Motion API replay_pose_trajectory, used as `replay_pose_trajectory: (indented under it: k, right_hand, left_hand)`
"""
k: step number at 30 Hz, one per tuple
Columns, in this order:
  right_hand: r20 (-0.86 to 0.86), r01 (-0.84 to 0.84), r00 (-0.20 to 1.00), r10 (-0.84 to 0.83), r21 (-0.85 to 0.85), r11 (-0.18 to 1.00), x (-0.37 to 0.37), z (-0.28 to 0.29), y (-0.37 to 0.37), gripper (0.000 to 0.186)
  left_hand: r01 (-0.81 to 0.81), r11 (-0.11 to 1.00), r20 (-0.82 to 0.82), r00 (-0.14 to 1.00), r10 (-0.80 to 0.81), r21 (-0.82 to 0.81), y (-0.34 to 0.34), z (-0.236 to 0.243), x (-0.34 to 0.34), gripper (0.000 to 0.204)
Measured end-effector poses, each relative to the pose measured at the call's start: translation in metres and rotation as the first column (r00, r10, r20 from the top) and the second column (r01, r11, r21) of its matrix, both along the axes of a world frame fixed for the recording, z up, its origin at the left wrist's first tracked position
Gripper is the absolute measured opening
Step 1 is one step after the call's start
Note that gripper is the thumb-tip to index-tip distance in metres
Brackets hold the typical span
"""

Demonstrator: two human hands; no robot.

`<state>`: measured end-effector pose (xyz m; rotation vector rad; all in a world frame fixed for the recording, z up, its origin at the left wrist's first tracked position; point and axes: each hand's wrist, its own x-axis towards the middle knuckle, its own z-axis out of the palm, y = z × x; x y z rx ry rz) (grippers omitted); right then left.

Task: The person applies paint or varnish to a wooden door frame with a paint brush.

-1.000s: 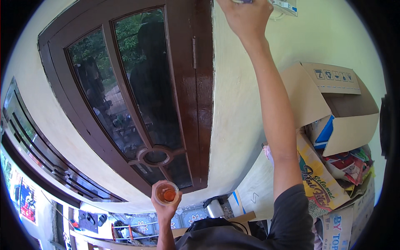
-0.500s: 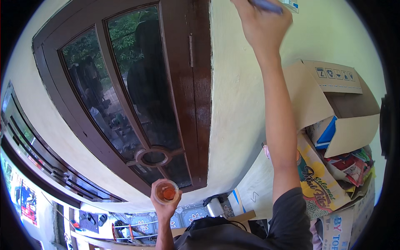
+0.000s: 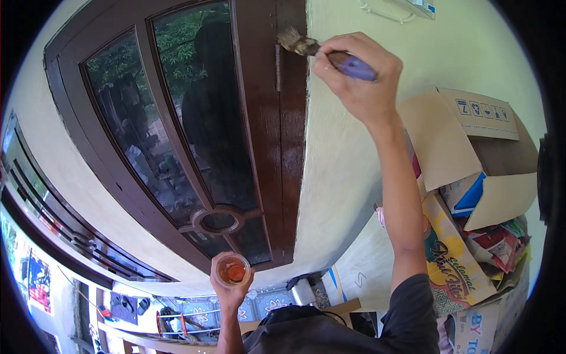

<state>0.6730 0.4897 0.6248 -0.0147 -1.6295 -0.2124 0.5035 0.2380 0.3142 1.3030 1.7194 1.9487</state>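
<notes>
My right hand (image 3: 368, 74) is closed round the purple handle of a paintbrush (image 3: 345, 61). The brush points left, and its worn, splayed bristles lie against or just over the dark brown wooden frame, close above the hinge (image 3: 279, 68) of the glazed door (image 3: 259, 124). Whether the bristles press on the wood I cannot tell. Low in the middle, my left hand (image 3: 229, 290) grips a clear plastic cup (image 3: 234, 271) with reddish-brown liquid in its bottom. The cup stands upright in front of the lower end of the door.
Cream wall (image 3: 330, 135) borders the frame on the right. An open cardboard box (image 3: 448, 138) rests on other boxes stuffed with wrappers at the right. A white fixture (image 3: 415, 7) is on the wall above. Patterned blue floor tiles (image 3: 253, 310) show below; a barred window (image 3: 65, 224) is at the left.
My right hand has come down and the brush has swung left from the wall to the door frame by the hinge. My left hand with the cup has barely moved.
</notes>
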Motion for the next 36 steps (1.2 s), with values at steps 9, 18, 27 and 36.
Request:
replay_pose_trajectory:
  k: [9,18,27,36]
  right_hand:
    - [-0.13,0.044,0.991,-0.001,0.329,0.943,-0.002,0.066,0.005,0.008]
    - [0.127,-0.07,0.989,0.073,-0.031,0.997,0.007,0.009,0.001,0.011]
    - [-0.194,-0.011,0.978,0.081,0.336,0.942,0.002,0.089,0.026,0.009]
    - [0.051,-0.057,0.997,0.056,0.021,0.998,0.005,0.034,0.016,0.01]
  left_hand:
    - [0.041,0.999,0.017,0.999,-0.041,0.01,0.014,0.006,0.006,0.056]
    - [-0.008,1.0,0.035,0.999,0.007,0.028,0.012,0.002,-0.012,0.055]
    - [0.007,0.999,0.035,0.999,-0.009,0.04,0.021,0.008,-0.009,0.054]
    - [-0.019,1.0,0.025,1.0,0.018,0.014,0.023,0.004,-0.014,0.054]
